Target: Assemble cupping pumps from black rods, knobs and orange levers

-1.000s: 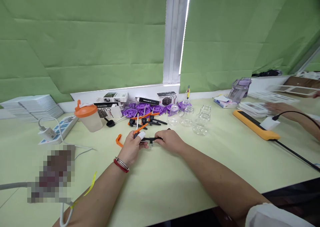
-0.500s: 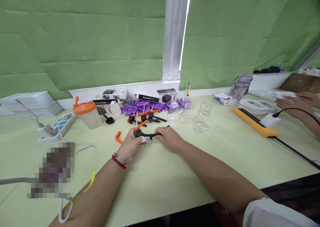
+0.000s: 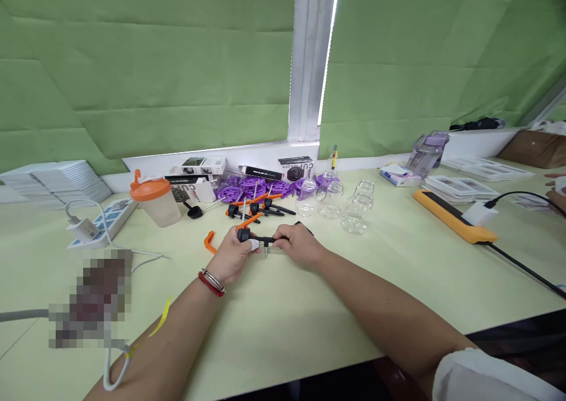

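Observation:
My left hand (image 3: 233, 255) is closed around one end of a black-and-orange tool (image 3: 265, 239), which has a round black head, an orange lever and a thin metal rod sticking up. Its black shaft runs across to my right hand (image 3: 300, 245), whose fingers are wrapped round the other end. Small metal pins hang below the shaft between my hands. A white wrap covers the left thumb tip. Just beyond lie several similar black-and-orange tools (image 3: 265, 209). Close to my left hand is a loose orange hook-shaped piece (image 3: 209, 243).
Purple plastic pieces (image 3: 247, 187) and printed boxes (image 3: 295, 169) lie at the back, with clear glass vessels (image 3: 354, 217) to their right. An orange-lidded cup (image 3: 155, 203) and a power strip (image 3: 110, 221) stand left. An orange-and-black power strip (image 3: 451, 217) lies right, near a co-worker's hand (image 3: 558, 190).
The co-worker's hands have drawn away from the white cards toward the right edge. My two hands keep the same hold on the tool, with barely any movement.

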